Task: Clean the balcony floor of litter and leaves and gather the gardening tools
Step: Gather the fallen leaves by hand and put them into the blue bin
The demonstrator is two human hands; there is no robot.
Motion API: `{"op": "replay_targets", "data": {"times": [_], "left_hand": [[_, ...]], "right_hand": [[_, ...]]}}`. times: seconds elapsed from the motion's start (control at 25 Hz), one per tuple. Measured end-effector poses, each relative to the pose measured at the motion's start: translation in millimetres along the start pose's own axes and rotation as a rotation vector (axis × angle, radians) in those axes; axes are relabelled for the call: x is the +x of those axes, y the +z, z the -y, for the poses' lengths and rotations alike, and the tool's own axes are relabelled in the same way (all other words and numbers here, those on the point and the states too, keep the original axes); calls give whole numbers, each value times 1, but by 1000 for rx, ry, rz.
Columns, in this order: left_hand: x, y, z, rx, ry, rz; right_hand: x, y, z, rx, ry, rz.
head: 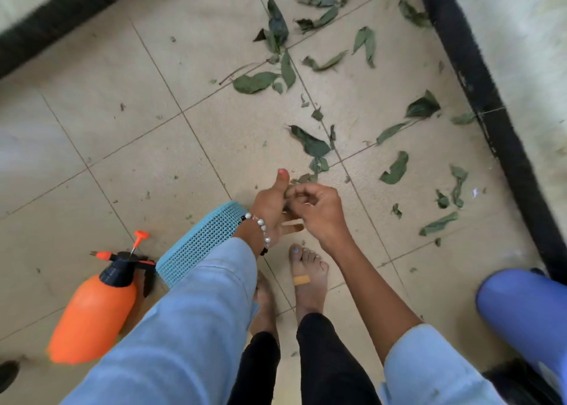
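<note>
Green leaves lie scattered over the beige tiled floor, one (310, 143) just beyond my hands and a thicker cluster (256, 82) farther off. My left hand (270, 209), with a bead bracelet at the wrist, is held palm-up with the thumb raised and the fingers spread. My right hand (320, 209) touches it, fingertips pinched on small leaf scraps (290, 189) at the left palm. An orange pressure sprayer (95, 306) with a black cap lies on its side at the lower left. A light-blue mesh basket (199, 242) sits beside it, half hidden under my left sleeve.
A black skirting strip (478, 76) edges the floor at the right and another at the upper left (61, 18). A blue-violet plastic container (527, 306) stands at the lower right. My bare feet (308, 282) are below my hands. Small leaf crumbs dot the tiles.
</note>
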State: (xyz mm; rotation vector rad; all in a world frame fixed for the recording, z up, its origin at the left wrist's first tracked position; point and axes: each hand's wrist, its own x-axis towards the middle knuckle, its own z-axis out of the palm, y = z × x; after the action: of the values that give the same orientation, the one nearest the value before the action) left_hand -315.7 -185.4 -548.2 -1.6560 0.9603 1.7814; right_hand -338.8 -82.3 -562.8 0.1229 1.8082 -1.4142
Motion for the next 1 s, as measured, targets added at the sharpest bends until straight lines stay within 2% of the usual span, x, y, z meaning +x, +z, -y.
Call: {"op": "replay_targets", "data": {"times": [0.04,0.12,0.16,0.24,0.28,0.32,0.4,0.52,0.64,0.76,0.84,0.92,1.0], "left_hand": [[-8,5,-7,-101,1,-7],[-17,7,-23,-123,56,-84],[-19,6,-31,-137,91,-105],[-14,-1,-44,-208,137,-120],[-6,-5,-49,-189,171,-149],[5,-10,-51,-142,212,-181],[25,-17,-51,-53,273,-208],[63,-27,-45,-39,306,-178],[98,-37,-28,-17,286,-206],[111,-43,-15,-26,263,-206],[112,-43,-11,-74,251,-180],[110,-40,-11,-93,237,-166],[106,-35,-11,-71,224,-164]], "right_hand": [[-4,-3,18,-150,-92,114],[1,-18,37,-325,-185,269],[11,-27,40,-303,-150,250],[39,-43,31,-279,-44,15],[56,-49,19,-442,-15,-111],[71,-53,6,-679,2,-147],[93,-52,-18,-1017,49,-8],[118,-26,-48,-1251,77,129],[118,4,-88,-1381,31,92],[115,6,-106,-1360,-248,-25],[125,-3,-103,-1299,-366,-8],[138,-15,-87,-1128,-285,-15],[145,-26,-63,-794,-189,-166]]}}
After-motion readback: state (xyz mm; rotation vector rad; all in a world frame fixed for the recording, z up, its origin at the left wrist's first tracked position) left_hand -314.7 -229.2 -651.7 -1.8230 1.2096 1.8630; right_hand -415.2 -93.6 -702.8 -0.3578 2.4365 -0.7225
